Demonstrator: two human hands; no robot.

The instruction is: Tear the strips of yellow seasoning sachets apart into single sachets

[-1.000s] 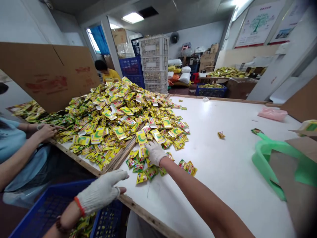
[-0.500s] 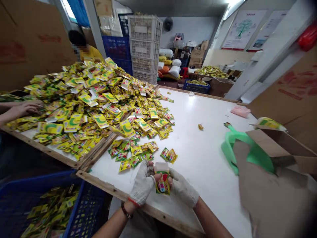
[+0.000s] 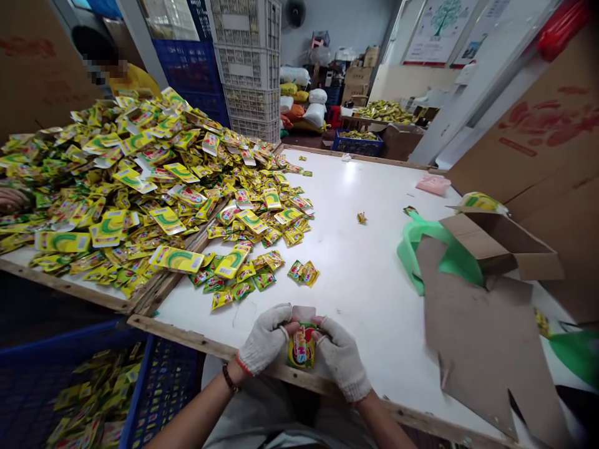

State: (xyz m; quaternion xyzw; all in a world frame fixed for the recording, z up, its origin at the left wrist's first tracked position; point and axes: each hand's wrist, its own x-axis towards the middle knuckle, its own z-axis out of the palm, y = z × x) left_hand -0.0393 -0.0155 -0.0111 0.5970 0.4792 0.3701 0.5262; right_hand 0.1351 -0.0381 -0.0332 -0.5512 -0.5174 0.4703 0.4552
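Note:
A small yellow-and-green printed box (image 3: 302, 350) is held upright between my two gloved hands near the table's front edge, its pale top flap (image 3: 304, 313) standing up. My left hand (image 3: 266, 337) grips its left side, thumb across the front near the top. From the right, my right hand (image 3: 340, 355) pinches the other side with thumb and fingers. Inside the box is hidden from me. Beyond the hands lie two small candy sachets (image 3: 304, 273) and a loose group of similar sachets (image 3: 243, 289). Two flattened boxes (image 3: 176, 259) rest beside that group.
A large heap of sachets and boxes (image 3: 140, 156) covers the left, with a co-worker behind it. A wooden strip (image 3: 154, 293) divides the tabletop. Blue crate (image 3: 161, 380) stands below left. To the right are a green dustpan (image 3: 407, 249), torn cardboard (image 3: 482, 349) and an open carton (image 3: 528, 243).
My view has swung slightly right and down. Both hands still hold the box, fingers now nearer its top. Two flattened boxes have slid from the heap toward the front.

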